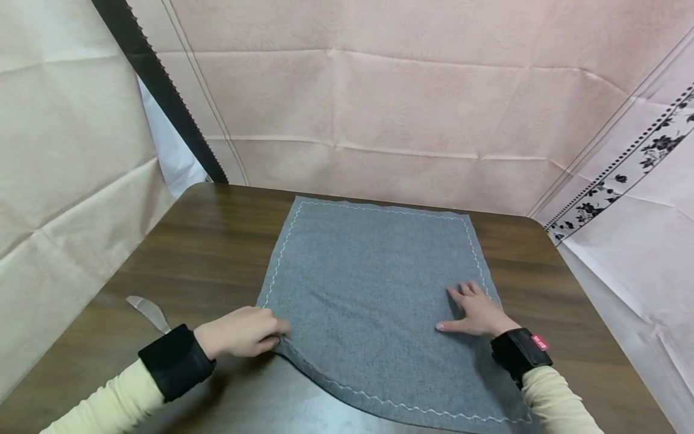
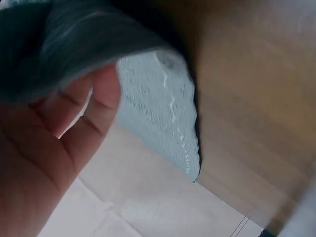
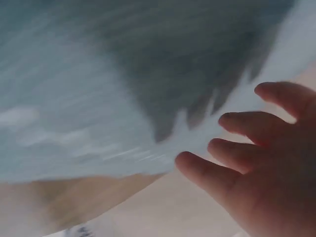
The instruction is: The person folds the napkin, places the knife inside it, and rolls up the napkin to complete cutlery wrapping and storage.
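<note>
A grey-blue cloth (image 1: 374,289) with white zigzag stitching near its edges lies spread on the brown table. At its near left corner my left hand (image 1: 244,331) pinches the edge, which is raised a little off the tabletop. In the left wrist view the thumb and fingers of the left hand (image 2: 64,133) hold the lifted cloth (image 2: 113,34). My right hand (image 1: 474,310) is spread over the cloth's right part, casting a shadow. Blurred in the right wrist view, the right hand (image 3: 252,153) has its fingers apart and holds nothing; whether it touches the cloth cannot be told.
A knife (image 1: 150,313) lies on the table left of the cloth, its lower part hidden behind my left wrist. The wooden table (image 1: 211,241) has rounded far corners. Pale creased sheets (image 1: 406,108) hang behind and on both sides of it.
</note>
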The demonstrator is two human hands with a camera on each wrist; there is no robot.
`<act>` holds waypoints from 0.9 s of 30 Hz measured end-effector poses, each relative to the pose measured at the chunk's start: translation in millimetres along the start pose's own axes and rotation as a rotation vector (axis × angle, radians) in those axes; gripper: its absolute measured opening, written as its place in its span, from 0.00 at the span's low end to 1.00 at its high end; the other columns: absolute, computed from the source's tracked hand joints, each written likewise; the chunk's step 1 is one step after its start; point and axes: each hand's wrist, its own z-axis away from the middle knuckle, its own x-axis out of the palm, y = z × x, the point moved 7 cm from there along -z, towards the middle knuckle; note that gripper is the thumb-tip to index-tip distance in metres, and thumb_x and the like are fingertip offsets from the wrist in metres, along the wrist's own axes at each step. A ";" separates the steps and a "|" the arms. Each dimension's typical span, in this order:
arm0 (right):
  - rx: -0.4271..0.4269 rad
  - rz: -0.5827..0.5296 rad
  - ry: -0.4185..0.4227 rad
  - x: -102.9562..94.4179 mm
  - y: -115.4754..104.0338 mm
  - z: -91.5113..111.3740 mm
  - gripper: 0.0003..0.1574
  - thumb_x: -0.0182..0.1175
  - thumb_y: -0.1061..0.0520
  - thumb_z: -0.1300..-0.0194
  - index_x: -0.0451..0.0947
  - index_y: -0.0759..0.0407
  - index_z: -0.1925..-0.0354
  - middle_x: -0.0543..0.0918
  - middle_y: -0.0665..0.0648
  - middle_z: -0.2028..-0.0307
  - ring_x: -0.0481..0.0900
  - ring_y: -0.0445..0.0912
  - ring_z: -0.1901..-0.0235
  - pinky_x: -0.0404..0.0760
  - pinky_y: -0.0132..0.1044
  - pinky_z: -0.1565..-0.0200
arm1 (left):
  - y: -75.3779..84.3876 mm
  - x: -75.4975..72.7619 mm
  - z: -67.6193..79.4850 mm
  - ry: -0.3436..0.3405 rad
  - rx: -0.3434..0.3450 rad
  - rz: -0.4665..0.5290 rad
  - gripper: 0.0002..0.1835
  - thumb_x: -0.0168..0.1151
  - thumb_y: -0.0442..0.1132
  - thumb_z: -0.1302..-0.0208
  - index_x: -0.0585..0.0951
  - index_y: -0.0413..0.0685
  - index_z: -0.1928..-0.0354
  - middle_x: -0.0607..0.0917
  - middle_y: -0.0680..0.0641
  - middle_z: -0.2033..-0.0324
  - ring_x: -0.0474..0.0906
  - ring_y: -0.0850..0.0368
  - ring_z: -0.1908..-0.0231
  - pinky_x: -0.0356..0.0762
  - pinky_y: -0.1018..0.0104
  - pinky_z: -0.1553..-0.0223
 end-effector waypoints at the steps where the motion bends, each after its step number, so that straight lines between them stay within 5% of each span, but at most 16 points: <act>1: -0.036 -0.011 0.028 -2.2 -9.1 -2.5 0.55 0.64 0.34 0.52 0.64 0.73 0.41 0.61 0.79 0.42 0.52 0.72 0.40 0.57 0.64 0.46 | -0.7 -2.7 -1.8 0.014 0.010 0.012 0.09 0.53 0.26 0.42 0.76 0.48 0.65 0.64 0.61 0.86 0.53 0.71 0.84 0.57 0.76 0.80; 7: -0.375 -0.114 0.086 -2.3 -108.9 -23.2 0.32 0.61 0.47 0.42 0.73 0.70 0.49 0.75 0.68 0.50 0.71 0.59 0.47 0.67 0.49 0.46 | -3.1 -12.6 -11.9 0.108 0.110 0.079 0.14 0.61 0.27 0.46 0.67 0.50 0.74 0.57 0.62 0.84 0.51 0.72 0.82 0.54 0.77 0.78; 10: -0.559 -0.163 0.066 7.6 -165.1 -31.3 0.18 0.61 0.50 0.41 0.79 0.64 0.60 0.82 0.55 0.63 0.79 0.44 0.62 0.74 0.34 0.58 | -5.4 -13.2 -17.3 0.133 0.119 0.090 0.14 0.64 0.29 0.48 0.70 0.53 0.77 0.65 0.63 0.83 0.57 0.73 0.81 0.60 0.78 0.77; 12: -0.626 -0.191 0.021 16.8 -196.1 -34.5 0.13 0.61 0.49 0.41 0.79 0.58 0.67 0.80 0.48 0.71 0.75 0.37 0.72 0.71 0.26 0.67 | -6.2 -12.2 -21.2 0.138 0.113 0.098 0.12 0.65 0.30 0.47 0.73 0.53 0.78 0.69 0.63 0.81 0.61 0.73 0.80 0.64 0.78 0.77; 15: -0.634 -0.153 -0.034 32.2 -229.8 -39.1 0.16 0.62 0.43 0.44 0.76 0.54 0.71 0.73 0.43 0.76 0.66 0.33 0.78 0.63 0.21 0.75 | -8.8 -9.3 -23.8 0.141 0.093 0.111 0.09 0.63 0.31 0.46 0.76 0.52 0.77 0.74 0.62 0.79 0.65 0.72 0.78 0.68 0.77 0.75; 19: -0.597 0.151 0.023 46.9 -251.0 -41.0 0.27 0.62 0.29 0.53 0.72 0.50 0.75 0.68 0.42 0.79 0.64 0.33 0.80 0.63 0.24 0.79 | -11.8 -6.9 -23.3 0.102 0.059 0.132 0.06 0.61 0.30 0.48 0.78 0.50 0.72 0.77 0.60 0.74 0.67 0.69 0.76 0.69 0.73 0.71; 22: -0.581 0.313 0.063 52.2 -256.1 -40.6 0.26 0.63 0.30 0.54 0.70 0.47 0.79 0.69 0.42 0.79 0.68 0.34 0.79 0.67 0.27 0.79 | -12.7 -7.4 -21.0 0.053 0.049 0.139 0.13 0.60 0.27 0.56 0.79 0.48 0.67 0.79 0.58 0.69 0.69 0.66 0.70 0.71 0.69 0.66; 27: -0.588 0.207 0.053 52.6 -258.0 -41.1 0.17 0.64 0.50 0.50 0.67 0.48 0.85 0.67 0.42 0.84 0.65 0.34 0.83 0.64 0.28 0.82 | -11.3 -15.1 -20.9 0.088 0.084 0.159 0.10 0.58 0.26 0.49 0.80 0.45 0.66 0.81 0.54 0.68 0.73 0.67 0.69 0.73 0.69 0.66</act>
